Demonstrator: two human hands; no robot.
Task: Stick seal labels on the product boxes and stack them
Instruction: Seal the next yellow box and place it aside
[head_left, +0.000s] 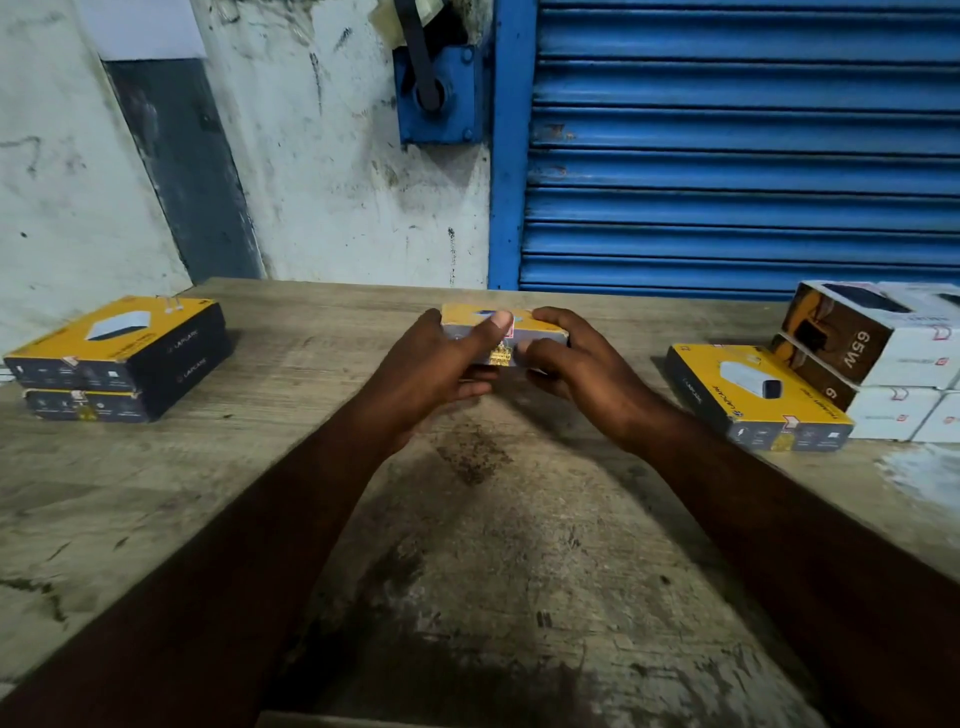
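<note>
Held box: yellow box (540, 325) over mid-tabletop (467, 545), between both hands
Left hand (436, 358): grips the box's left end; thumb at the seal label (501, 356)
Right hand (576, 358): curled round the right end
Risk: uneven thumb pressure may crease the label; a loose grip could land the box askew on a stack
Count: four yellow boxes; one held, two in the left stack (119, 358), one right box (753, 395); white boxes (893, 364), at least three, cut by the frame

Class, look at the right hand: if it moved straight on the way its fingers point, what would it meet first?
The yellow-topped box it grips. The right hand has its fingers pointing leftward, so next comes probably the left hand, though depth is unclear.
</note>
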